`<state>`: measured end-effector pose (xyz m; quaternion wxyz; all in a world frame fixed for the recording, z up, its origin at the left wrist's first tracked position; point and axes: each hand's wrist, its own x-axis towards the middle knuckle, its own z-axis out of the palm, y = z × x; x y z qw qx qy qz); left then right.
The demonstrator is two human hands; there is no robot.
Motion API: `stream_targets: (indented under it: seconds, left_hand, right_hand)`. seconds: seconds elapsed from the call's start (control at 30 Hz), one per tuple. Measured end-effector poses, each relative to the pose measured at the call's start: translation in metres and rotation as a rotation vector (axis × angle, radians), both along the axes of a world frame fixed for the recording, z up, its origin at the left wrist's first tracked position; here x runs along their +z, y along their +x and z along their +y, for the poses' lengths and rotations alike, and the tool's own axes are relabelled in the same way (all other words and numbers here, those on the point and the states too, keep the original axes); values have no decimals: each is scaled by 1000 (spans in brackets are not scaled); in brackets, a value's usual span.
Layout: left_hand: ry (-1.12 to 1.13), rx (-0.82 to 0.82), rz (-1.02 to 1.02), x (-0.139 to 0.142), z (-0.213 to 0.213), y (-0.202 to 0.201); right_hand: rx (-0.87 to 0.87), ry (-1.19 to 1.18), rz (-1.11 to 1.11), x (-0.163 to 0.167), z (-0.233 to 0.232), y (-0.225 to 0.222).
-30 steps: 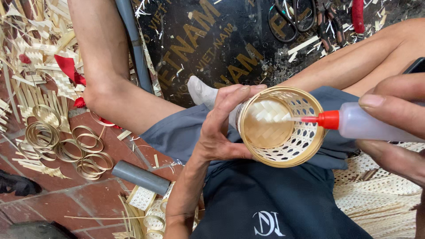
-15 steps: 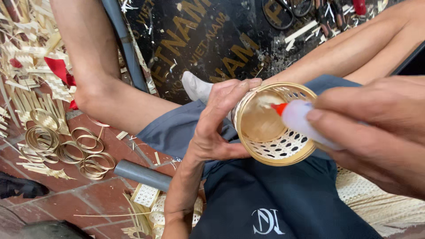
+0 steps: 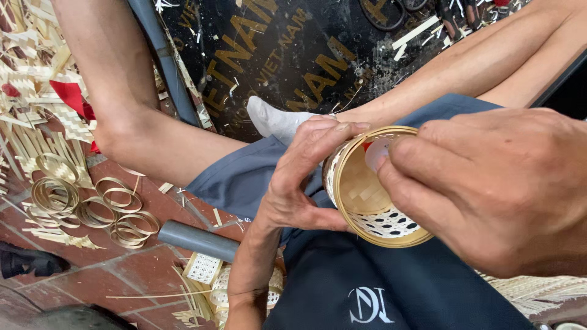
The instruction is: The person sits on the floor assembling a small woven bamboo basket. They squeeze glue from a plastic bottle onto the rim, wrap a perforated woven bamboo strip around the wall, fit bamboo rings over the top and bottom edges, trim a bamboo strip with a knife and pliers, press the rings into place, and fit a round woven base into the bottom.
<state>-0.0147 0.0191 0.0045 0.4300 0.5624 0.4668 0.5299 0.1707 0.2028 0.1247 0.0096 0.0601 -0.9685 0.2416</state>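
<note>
The small woven bamboo basket (image 3: pixel 373 189) sits over the lap, its axis lying roughly level, open mouth tilted up toward the camera. The left hand (image 3: pixel 299 177) pinches its rim and wall. The right hand (image 3: pixel 489 183) closes round a squeeze bottle (image 3: pixel 376 153), red nozzle inside. Too hard a squeeze could flood the weave. Bamboo rings (image 3: pixel 92 205) lie on the floor.

I sit on a red tiled floor (image 3: pixel 110 269). Bamboo rings (image 3: pixel 92 205) and pale strips (image 3: pixel 30 91) litter its left edge, a grey pipe (image 3: pixel 199 240) lies nearby, and a dark printed mat (image 3: pixel 293 55) spreads ahead.
</note>
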Motion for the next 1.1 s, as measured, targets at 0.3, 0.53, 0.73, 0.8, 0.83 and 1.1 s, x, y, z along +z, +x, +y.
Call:
stream_targets:
  seconds: [0.3, 0.53, 0.73, 0.8, 0.83, 1.1]
  left_hand:
    - [67, 46, 163, 3, -3, -2]
    - [138, 133, 384, 15, -2, -7]
    - [152, 142, 428, 18, -1, -6]
    - [161, 140, 424, 15, -1, -5]
    - [168, 144, 414, 14, -1, -4]
    - [183, 204, 321, 2, -3, 0]
  right_hand:
    - [-91, -90, -57, 3, 4, 7]
    - [-87, -64, -69, -1, -2, 18]
    - [-64, -37, -96, -1, -3, 18]
    - [-71, -28, -107, 0, -4, 18]
    - [-76, -31, -122, 0, -5, 18]
    - [-134, -140, -9, 21, -4, -3]
